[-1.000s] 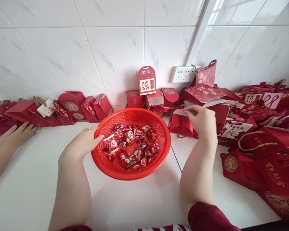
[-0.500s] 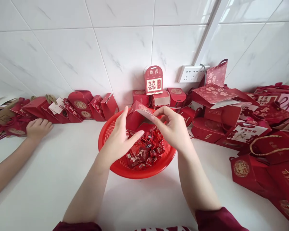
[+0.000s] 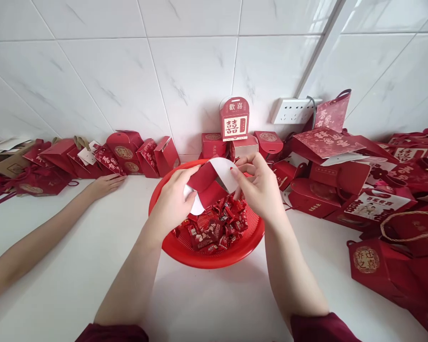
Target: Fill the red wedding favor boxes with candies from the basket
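Above a red plastic colander (image 3: 214, 261) I hold a small red gift box (image 3: 204, 184) whose white-lined flaps stand apart. My left hand (image 3: 171, 199) grips its left side, the thumb against a white flap. My right hand (image 3: 258, 183) pinches the white inside of the right flap between thumb and fingers. Beneath the box, wrapped candies (image 3: 216, 230) in red and dark red lie in the colander. The box's underside and its far wall are partly hidden by my hands.
Another person's hand (image 3: 105, 185) rests at left beside a row of red boxes (image 3: 124, 152). An upright box (image 3: 235, 118) stands on others behind the colander. Red boxes and bags (image 3: 317, 194) are heaped at right, below a power strip (image 3: 294, 110) on the tiled wall.
The box's flaps have spread, showing their white linings. My left hand has closed on the box's left side. The other person's hand has moved right along the row.
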Action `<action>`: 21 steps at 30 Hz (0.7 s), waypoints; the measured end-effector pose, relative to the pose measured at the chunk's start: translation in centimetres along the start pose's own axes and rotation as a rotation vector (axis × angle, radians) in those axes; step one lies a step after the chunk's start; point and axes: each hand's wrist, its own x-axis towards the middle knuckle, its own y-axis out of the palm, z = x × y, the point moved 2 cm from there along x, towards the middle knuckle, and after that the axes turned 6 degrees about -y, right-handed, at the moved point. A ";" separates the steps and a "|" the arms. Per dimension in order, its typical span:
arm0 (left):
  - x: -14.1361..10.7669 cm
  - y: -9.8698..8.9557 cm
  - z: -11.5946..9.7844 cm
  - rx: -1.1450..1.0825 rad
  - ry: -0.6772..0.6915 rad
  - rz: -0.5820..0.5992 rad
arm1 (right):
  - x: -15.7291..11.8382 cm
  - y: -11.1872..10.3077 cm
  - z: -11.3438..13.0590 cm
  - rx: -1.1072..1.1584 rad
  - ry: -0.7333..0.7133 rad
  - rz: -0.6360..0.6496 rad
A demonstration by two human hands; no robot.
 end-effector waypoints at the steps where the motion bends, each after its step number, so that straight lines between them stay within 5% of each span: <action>1: 0.1 0.0 0.0 -0.009 0.010 -0.021 | 0.1 -0.1 0.0 0.060 0.011 0.026; 8: 0.6 -0.6 0.4 -0.067 -0.014 -0.168 | 0.3 -0.4 0.2 0.380 0.022 0.117; 14: 0.3 -1.7 -0.5 -0.035 0.128 -0.083 | 0.5 -0.4 0.0 0.486 0.080 0.183; 21: -0.1 -1.7 -1.0 0.052 0.078 -0.102 | 0.6 0.0 -0.2 0.358 0.112 0.177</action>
